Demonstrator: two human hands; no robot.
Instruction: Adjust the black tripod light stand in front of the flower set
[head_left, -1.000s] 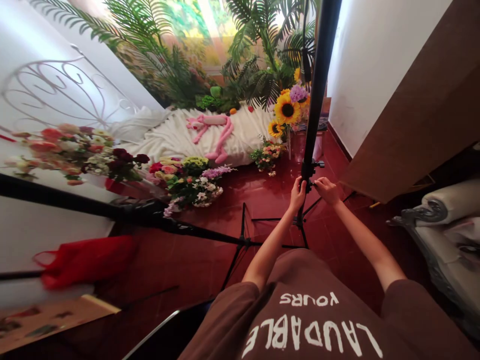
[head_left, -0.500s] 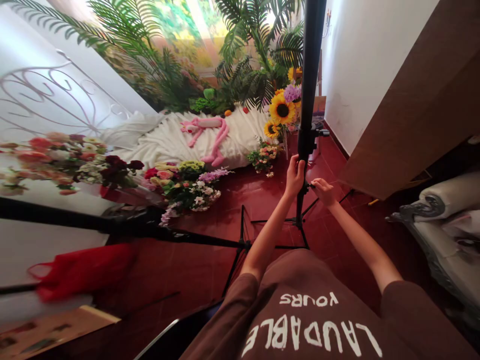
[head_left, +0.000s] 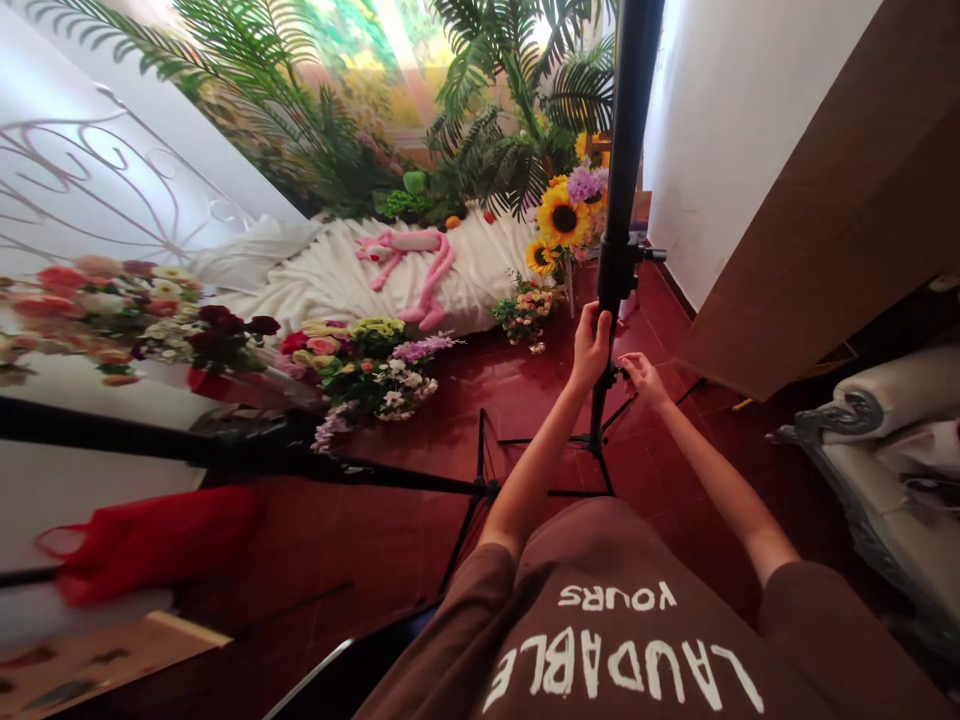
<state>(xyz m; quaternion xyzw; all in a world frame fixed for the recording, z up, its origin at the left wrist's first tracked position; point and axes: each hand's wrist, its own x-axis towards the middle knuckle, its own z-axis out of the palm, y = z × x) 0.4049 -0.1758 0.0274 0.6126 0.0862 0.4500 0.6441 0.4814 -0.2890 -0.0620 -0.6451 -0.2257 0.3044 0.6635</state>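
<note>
A black stand pole (head_left: 620, 170) rises from a tripod base on the red floor. My left hand (head_left: 592, 345) is wrapped round the pole, just below its black clamp collar (head_left: 616, 268). To the right of the pole, my right hand (head_left: 643, 378) has its thumb and fingertips pinched together at a small dark knob (head_left: 614, 375) low on the pole. A second black stand (head_left: 420, 479) runs across on the left, its legs spread near my left forearm.
Flower bunches (head_left: 375, 380) stand left of centre. Beyond them a pink plush toy (head_left: 412, 242) lies on white cloth (head_left: 315, 275). Sunflowers (head_left: 562, 218) are behind the pole. A red bag (head_left: 142, 545) is at left, a silver-framed sofa (head_left: 870, 450) at right.
The view has shifted slightly. The upper pole and its collar have moved a little to the right, and my right hand has moved slightly up and left.
</note>
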